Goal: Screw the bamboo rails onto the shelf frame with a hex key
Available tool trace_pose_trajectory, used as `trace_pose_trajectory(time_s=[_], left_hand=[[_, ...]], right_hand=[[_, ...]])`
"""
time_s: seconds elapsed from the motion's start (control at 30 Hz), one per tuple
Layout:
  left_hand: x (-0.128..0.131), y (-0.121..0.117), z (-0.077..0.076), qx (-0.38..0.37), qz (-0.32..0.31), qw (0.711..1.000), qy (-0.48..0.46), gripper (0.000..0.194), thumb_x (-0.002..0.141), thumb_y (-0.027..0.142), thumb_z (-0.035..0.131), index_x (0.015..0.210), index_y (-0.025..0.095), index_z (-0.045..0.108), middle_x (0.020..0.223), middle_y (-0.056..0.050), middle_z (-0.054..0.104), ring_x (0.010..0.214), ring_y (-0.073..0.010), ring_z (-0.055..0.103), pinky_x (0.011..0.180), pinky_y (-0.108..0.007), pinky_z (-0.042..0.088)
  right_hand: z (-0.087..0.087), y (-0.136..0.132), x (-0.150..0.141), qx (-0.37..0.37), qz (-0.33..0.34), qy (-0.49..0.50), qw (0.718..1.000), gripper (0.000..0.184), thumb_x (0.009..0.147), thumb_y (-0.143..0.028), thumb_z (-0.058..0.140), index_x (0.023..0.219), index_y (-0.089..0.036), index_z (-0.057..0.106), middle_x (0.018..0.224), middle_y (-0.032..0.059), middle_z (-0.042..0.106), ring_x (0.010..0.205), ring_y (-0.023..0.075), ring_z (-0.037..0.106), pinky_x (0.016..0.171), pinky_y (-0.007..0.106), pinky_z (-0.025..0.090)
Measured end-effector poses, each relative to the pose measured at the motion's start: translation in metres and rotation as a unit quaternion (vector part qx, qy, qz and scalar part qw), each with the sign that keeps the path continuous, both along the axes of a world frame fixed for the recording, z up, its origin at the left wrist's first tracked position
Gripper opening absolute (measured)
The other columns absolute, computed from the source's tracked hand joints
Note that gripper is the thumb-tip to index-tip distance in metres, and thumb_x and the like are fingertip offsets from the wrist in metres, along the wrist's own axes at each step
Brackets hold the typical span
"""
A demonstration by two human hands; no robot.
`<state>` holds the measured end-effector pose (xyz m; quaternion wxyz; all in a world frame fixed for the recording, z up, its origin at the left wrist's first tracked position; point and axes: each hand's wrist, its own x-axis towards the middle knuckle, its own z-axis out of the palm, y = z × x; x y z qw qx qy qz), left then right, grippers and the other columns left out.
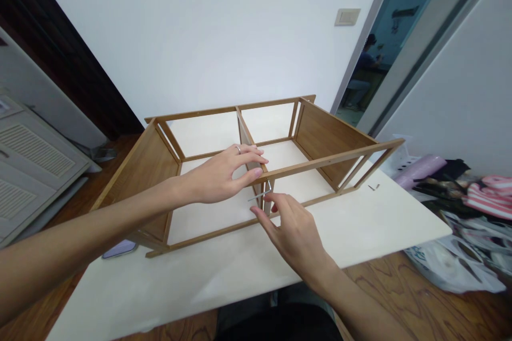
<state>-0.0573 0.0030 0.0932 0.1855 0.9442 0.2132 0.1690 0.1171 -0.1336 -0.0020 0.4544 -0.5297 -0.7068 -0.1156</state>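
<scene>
No legible text anywhere

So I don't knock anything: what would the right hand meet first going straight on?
The hex key, right by the right hand; whether they already touch is unclear. Past it, probably the wooden frame.
</scene>
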Motion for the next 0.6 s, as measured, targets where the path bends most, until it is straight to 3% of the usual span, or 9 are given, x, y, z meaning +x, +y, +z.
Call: trace_pose_trajectory(time_s=[0.13,0.2,0.27,0.33,0.4,0.6], left_hand=[[0.001,0.001,-0.002,0.006,-0.005,1.000,-0.002,0.039,0.111,0.044,0.047,0.136,0.022,0.068,0.153,-0.010,0.063,0.148,-0.0253,0.052,0.129,-0.048,0.038],[0.001,0.002,-0.002,0.009,-0.008,1.000,-0.005,0.040,0.111,0.041,0.045,0.137,0.021,0.068,0.153,-0.010,0.063,0.148,-0.0243,0.050,0.130,-0.047,0.037],[0.001,0.003,-0.003,0.011,-0.009,1.000,-0.009,0.040,0.111,0.035,0.041,0.138,0.020,0.067,0.153,-0.010,0.062,0.149,-0.0234,0.050,0.131,-0.047,0.036],[0.001,0.004,-0.004,0.012,-0.008,1.000,-0.009,0.041,0.111,0.029,0.038,0.139,0.020,0.067,0.153,-0.010,0.062,0.148,-0.0231,0.051,0.131,-0.048,0.036],[0.001,0.005,-0.005,0.012,-0.008,1.000,-0.007,0.042,0.109,0.025,0.037,0.139,0.021,0.067,0.154,-0.009,0.062,0.146,-0.0234,0.053,0.130,-0.049,0.037],[0.001,0.005,-0.005,0.014,-0.006,1.000,-0.009,0.042,0.110,0.027,0.036,0.139,0.020,0.066,0.152,-0.011,0.062,0.148,-0.0239,0.052,0.130,-0.048,0.037]], right_hand=[[0.033,-0.006,0.010,0.092,-0.083,-0.239,0.963,0.014,0.108,-0.025,0.059,0.108,-0.012,0.065,0.086,0.0082,0.070,0.075,0.0214,0.060,0.068,0.036,0.046],[0.052,-0.004,0.013,0.111,-0.068,-0.352,0.927,0.019,0.106,-0.009,0.051,0.117,-0.010,0.066,0.095,0.0112,0.072,0.082,0.0224,0.060,0.071,0.037,0.045],[0.065,0.001,0.011,0.129,-0.002,-0.443,0.887,0.024,0.102,-0.002,0.047,0.110,-0.010,0.068,0.098,0.0114,0.071,0.084,0.0219,0.060,0.070,0.037,0.043],[0.073,0.009,0.008,0.128,0.057,-0.495,0.858,0.021,0.100,-0.003,0.048,0.094,-0.013,0.066,0.086,0.0083,0.066,0.076,0.0206,0.058,0.063,0.036,0.039],[0.076,0.018,0.004,0.098,0.073,-0.527,0.841,0.020,0.097,-0.003,0.050,0.086,-0.015,0.062,0.074,0.0048,0.061,0.068,0.0198,0.056,0.058,0.035,0.038],[0.082,0.034,0.004,0.051,0.085,-0.613,0.783,0.023,0.097,-0.001,0.044,0.091,-0.014,0.062,0.076,0.0069,0.068,0.065,0.0196,0.063,0.058,0.034,0.044]])
